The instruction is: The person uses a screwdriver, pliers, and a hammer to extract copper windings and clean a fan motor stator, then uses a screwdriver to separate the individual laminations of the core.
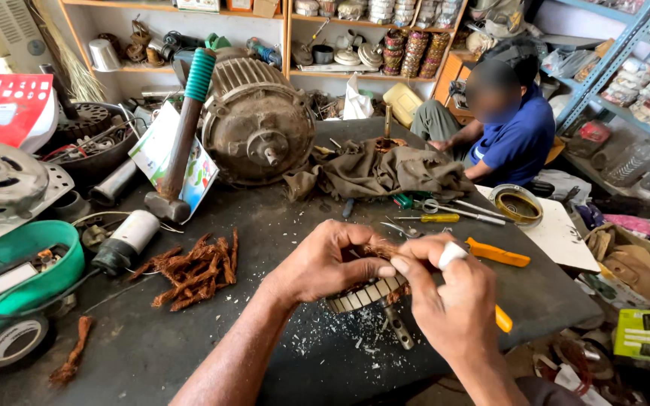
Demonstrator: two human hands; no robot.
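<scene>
Left hand [323,265] clamps the round slotted metal stator core [362,295] steady above the dark counter [265,225] while right hand [453,301] pinches its reddish copper winding [379,249].

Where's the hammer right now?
In the head view the hammer stands at the bench's far left, head down and green-gripped handle up, leaning beside the big electric motor.

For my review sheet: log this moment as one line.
left hand: grips slotted armature | right hand: pinches its copper winding | pulled copper pieces: piled left | hammer: leans on motor
</scene>
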